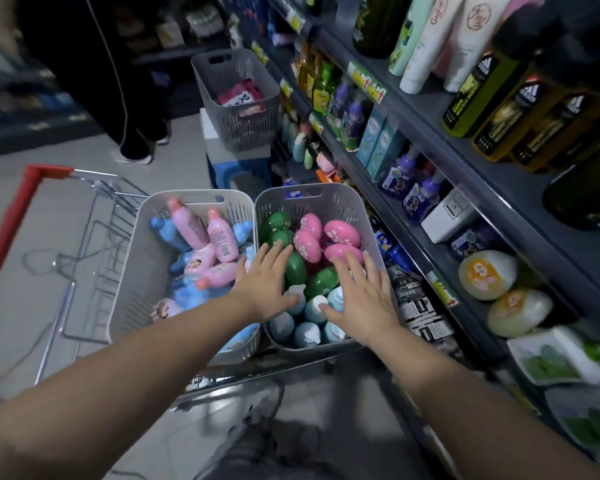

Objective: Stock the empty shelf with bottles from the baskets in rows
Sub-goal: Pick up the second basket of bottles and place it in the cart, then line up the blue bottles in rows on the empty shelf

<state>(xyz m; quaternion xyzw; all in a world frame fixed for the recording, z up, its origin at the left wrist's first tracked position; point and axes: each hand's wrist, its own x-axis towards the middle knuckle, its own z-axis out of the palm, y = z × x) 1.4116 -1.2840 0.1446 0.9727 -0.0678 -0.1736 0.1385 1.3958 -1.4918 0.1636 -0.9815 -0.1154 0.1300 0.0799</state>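
Two grey baskets stand side by side in a shopping cart. The right basket (357, 206) holds round green bottles (321, 282), round pink bottles (342, 233) and pale blue pump bottles (307, 334). The left basket (142, 237) holds pink bottles (222, 237) and blue bottles (163, 230). My left hand (264, 282) hovers with spread, straight fingers over the green bottles. My right hand (361, 299) is spread flat over the green and pale blue bottles. Neither hand holds anything.
The cart's red handle (11, 226) is at the left. Stocked shelves (465, 157) of bottles and boxes run along the right. A third grey basket (236, 95) sits on a stool further down the aisle. A person's legs (136, 133) stand beyond.
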